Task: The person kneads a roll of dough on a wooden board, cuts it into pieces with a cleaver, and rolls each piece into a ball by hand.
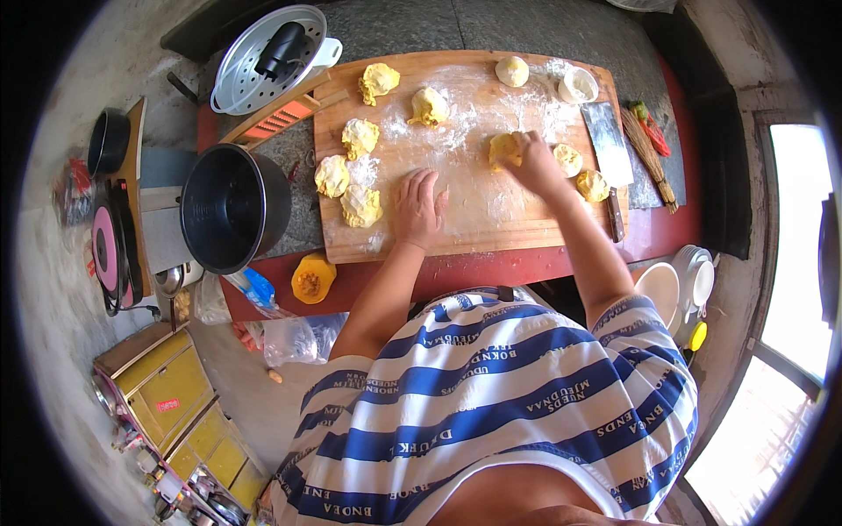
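Observation:
My left hand [419,207] lies palm down on a floured wooden board [470,217], thumb apart from the fingers, nothing in it. At the right half of the board, my right hand [534,164] grips the right edge of a flattened yellow dough piece [503,150]; its fingertips are partly hidden. Beside that hand are a small dough piece [567,160] and a rough yellow dough lump [593,186]. Several more flour-dusted lumps sit on the left, among them one dough lump [361,206] near my left hand. A smoother dough ball [512,71] rests at the far edge.
A cleaver [606,144] lies along the board's right side, below a small white bowl of flour [578,85]. To the left stand a black pot [227,207], a grater [279,121] and a steamer tray [230,72]. A cut pumpkin piece [313,278] sits at the counter's front edge.

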`<state>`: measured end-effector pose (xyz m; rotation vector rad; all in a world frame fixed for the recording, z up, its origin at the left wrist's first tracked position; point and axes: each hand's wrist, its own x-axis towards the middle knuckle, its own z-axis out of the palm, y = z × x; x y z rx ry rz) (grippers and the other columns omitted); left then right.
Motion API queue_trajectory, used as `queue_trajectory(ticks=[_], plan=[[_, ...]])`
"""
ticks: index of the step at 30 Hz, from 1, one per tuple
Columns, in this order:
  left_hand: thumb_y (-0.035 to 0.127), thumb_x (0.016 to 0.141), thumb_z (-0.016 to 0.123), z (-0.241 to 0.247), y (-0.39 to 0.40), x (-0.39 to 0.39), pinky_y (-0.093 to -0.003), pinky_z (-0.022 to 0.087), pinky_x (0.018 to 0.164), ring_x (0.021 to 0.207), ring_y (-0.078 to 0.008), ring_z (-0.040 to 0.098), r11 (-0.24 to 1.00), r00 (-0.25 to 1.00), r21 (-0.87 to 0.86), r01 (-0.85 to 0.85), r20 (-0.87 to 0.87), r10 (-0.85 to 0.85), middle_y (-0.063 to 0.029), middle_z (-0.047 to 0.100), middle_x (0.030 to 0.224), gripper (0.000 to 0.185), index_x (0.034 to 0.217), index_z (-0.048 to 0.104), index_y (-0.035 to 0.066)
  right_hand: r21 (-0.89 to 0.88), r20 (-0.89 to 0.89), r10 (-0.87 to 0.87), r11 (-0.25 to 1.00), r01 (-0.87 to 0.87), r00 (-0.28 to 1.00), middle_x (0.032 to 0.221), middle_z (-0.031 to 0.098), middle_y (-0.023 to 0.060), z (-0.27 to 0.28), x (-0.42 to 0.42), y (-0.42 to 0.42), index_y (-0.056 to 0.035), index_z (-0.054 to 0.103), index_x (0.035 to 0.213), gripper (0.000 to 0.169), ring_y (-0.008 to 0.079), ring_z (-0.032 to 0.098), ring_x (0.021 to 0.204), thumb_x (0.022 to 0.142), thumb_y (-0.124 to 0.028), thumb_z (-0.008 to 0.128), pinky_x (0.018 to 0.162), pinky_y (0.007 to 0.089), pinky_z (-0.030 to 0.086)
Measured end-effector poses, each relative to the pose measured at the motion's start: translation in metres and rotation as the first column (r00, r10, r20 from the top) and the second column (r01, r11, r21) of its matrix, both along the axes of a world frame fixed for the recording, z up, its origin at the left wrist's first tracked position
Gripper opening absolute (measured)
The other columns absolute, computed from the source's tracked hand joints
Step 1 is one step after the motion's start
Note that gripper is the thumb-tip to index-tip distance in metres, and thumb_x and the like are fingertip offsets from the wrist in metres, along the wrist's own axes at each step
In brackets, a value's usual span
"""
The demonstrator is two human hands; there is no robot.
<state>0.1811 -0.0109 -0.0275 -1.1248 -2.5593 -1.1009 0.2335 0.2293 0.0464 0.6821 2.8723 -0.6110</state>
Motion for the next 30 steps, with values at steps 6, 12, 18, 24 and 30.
queue_trajectory(ticks=[6, 12, 18, 24, 30], plan=[[0.023, 0.090, 0.059, 0.001, -0.001, 0.001, -0.0458, 0.036, 0.103, 0.119, -0.0330, 0.050, 1.000, 1.000, -0.006, -0.011, -0.001, 0.011, -0.0141, 0.058, 0.122, 0.037, 0.120, 0.054, 0.003, 0.110, -0.551, 0.219, 0.975, -0.190, 0.805, 0.118, 0.052, 0.0176, -0.012, 0.020, -0.045, -0.0056, 0.056, 0.116, 0.047, 0.0368, 0.052, 0.110, 0.073, -0.010, 0.075, 0.093, 0.0417, 0.046], [0.020, 0.088, 0.061, 0.004, -0.002, 0.003, -0.0447, 0.040, 0.101, 0.117, -0.0343, 0.051, 0.999, 0.999, 0.007, -0.032, -0.006, 0.032, -0.0149, 0.058, 0.121, 0.036, 0.120, 0.054, 0.004, -0.128, -0.464, 0.116, 0.972, -0.195, 0.878, 0.110, 0.060, 0.0181, -0.013, -0.011, -0.053, -0.0059, 0.052, 0.120, 0.044, 0.0364, 0.062, 0.098, 0.081, -0.013, 0.071, 0.083, 0.0421, 0.051], [0.018, 0.088, 0.061, -0.002, -0.001, 0.001, -0.0442, 0.041, 0.100, 0.114, -0.0350, 0.052, 0.998, 0.999, 0.045, -0.038, -0.005, 0.038, -0.0154, 0.059, 0.119, 0.036, 0.120, 0.053, 0.004, -0.095, -0.457, 0.049, 0.990, -0.104, 0.888, 0.111, 0.059, 0.0198, -0.031, -0.036, -0.045, -0.0034, 0.051, 0.120, 0.044, 0.0365, 0.060, 0.100, 0.082, -0.015, 0.070, 0.086, 0.0442, 0.050], [0.024, 0.090, 0.059, -0.001, -0.004, 0.001, -0.0438, 0.041, 0.100, 0.114, -0.0339, 0.053, 0.997, 0.998, 0.030, -0.067, 0.011, 0.067, -0.0150, 0.058, 0.121, 0.037, 0.121, 0.054, 0.003, -0.034, -0.402, 0.134, 0.986, -0.160, 0.906, 0.120, 0.058, 0.0170, -0.021, -0.041, -0.055, -0.0077, 0.050, 0.130, 0.053, 0.0352, 0.059, 0.108, 0.080, -0.013, 0.069, 0.091, 0.0428, 0.049], [0.019, 0.091, 0.058, -0.003, -0.005, 0.006, -0.0444, 0.044, 0.095, 0.110, -0.0354, 0.054, 0.987, 0.989, 0.094, -0.130, 0.080, 0.122, -0.0159, 0.059, 0.119, 0.037, 0.125, 0.051, 0.005, -0.232, -0.298, 0.124, 0.953, -0.197, 0.947, 0.112, 0.063, 0.0219, -0.006, -0.018, -0.077, -0.0049, 0.050, 0.130, 0.055, 0.0383, 0.062, 0.100, 0.082, -0.022, 0.070, 0.089, 0.0430, 0.050]])
